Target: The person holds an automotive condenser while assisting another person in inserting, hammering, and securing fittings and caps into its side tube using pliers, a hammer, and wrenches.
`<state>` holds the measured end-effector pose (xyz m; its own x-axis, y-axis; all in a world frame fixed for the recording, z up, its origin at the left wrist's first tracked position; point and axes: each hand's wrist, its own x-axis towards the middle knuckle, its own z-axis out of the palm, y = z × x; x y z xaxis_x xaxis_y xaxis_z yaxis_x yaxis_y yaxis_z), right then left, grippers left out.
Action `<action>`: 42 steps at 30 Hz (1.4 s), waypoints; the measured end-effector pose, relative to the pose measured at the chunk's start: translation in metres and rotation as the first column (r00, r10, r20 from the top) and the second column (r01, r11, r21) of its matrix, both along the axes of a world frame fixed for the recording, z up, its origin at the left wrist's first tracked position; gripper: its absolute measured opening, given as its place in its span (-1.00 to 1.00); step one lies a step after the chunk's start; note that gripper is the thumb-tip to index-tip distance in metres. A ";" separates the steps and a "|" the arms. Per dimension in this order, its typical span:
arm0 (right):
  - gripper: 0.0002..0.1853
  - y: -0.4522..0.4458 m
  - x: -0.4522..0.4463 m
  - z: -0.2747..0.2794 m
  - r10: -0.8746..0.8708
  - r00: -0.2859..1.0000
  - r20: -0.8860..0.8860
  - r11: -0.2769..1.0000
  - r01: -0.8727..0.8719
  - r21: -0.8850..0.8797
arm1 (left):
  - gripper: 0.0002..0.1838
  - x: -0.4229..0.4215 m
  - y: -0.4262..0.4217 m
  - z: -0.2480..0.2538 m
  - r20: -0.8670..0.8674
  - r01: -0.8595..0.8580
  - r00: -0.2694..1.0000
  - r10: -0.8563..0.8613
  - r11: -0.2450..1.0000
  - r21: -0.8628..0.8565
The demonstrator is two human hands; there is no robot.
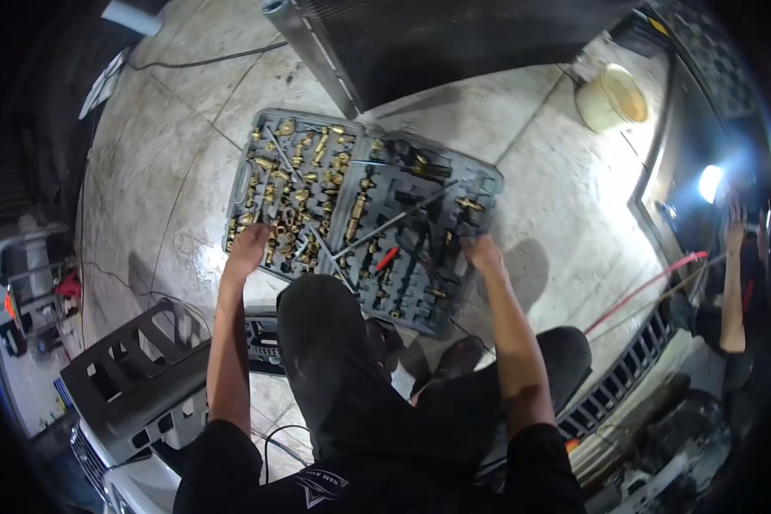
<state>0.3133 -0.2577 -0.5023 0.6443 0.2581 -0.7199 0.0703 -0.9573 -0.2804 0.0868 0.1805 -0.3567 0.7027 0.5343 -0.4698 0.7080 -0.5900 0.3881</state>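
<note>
An open grey case (358,146) lies on the floor in front of my knees. Brass fittings (300,197) fill its left half, with a few metal rods among them. The right half holds dark tools, more fittings and a red-handled piece (387,259), and a long metal rod (403,216) lies slantwise across it. My left hand (248,248) is over the case's lower left edge beside the fittings, its fingers bent together; what they hold is hidden. At the right edge, my right hand (483,254) has curled fingers next to a dark part, and its grip is unclear.
Behind the case stands a large dark panel (471,43). A pale bucket (612,98) is at the upper right. Another person's arm (732,291) shows at the far right, near a bright lamp (711,182). Black plastic parts (137,368) lie lower left; a cable crosses the floor.
</note>
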 end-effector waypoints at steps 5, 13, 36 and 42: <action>-0.11 0.026 -0.018 -0.009 -0.239 0.952 0.194 0.971 0.241 0.014 | -0.64 0.004 -0.116 0.103 0.361 -0.070 0.869 0.339 0.805 -0.589; 0.09 0.028 -0.101 -0.054 -0.223 0.967 -0.122 0.955 0.242 0.174 | -0.72 -0.021 -0.237 0.114 0.336 0.059 0.942 0.000 0.985 -0.165; -0.69 0.135 0.143 0.248 -0.216 0.404 0.889 0.678 -0.593 0.435 | -0.56 0.213 -0.105 0.050 0.765 -0.113 0.617 0.186 0.982 -0.148; -0.63 0.144 0.229 0.291 -0.157 0.037 0.987 0.680 -0.721 0.135 | -0.53 0.281 -0.098 0.040 0.928 -0.075 0.373 0.006 0.997 0.024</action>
